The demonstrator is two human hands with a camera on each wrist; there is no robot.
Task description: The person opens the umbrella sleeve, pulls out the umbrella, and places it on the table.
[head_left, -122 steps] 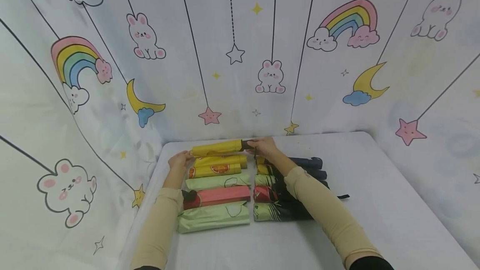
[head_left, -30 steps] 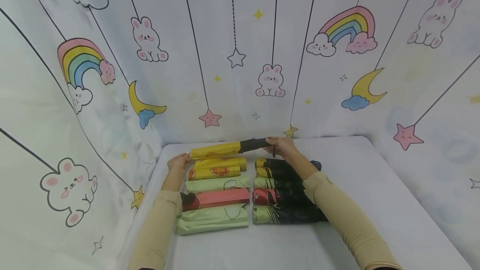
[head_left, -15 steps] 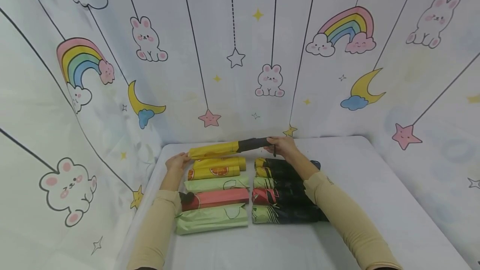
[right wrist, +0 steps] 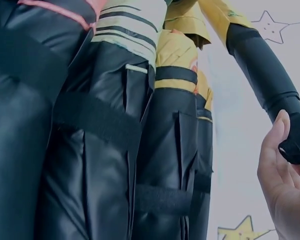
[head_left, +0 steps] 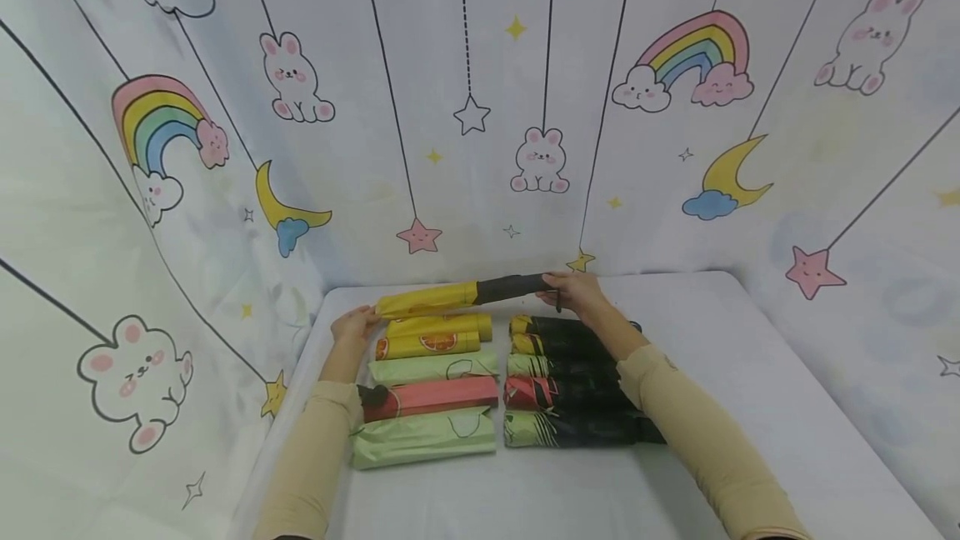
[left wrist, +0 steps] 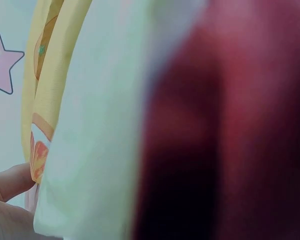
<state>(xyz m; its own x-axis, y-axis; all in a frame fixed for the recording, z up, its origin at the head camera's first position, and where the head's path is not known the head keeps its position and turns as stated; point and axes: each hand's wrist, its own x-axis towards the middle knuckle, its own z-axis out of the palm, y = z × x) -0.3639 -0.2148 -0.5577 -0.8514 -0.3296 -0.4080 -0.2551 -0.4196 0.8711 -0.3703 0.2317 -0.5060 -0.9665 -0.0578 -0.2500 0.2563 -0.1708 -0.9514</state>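
Observation:
My left hand (head_left: 354,323) pinches the left end of a yellow sleeve (head_left: 427,299) raised over the back of the table. A black folded umbrella (head_left: 510,288) sticks out of the sleeve's right end. The fingers of my right hand (head_left: 577,290) grip its far tip, where a short black strap (right wrist: 293,151) hangs in the right wrist view. Sleeve and umbrella slant slightly up to the right. Below them lie other sleeves, among them a yellow one with orange slices (head_left: 435,344). In the left wrist view, sleeves close to the camera hide much of the left hand (left wrist: 12,195).
Left column: yellow, green and red sleeves, including a red one (head_left: 446,397) and a green one (head_left: 427,440). Right column: several rolled black umbrellas (head_left: 592,429) with coloured ends, partly behind the right forearm. A printed white curtain (head_left: 645,190) stands behind the white table (head_left: 757,407).
Since the earliest frame, the right hand has moved right and a longer piece of black umbrella shows outside the sleeve. It moved slightly further in the last half second. The left hand stays nearly still.

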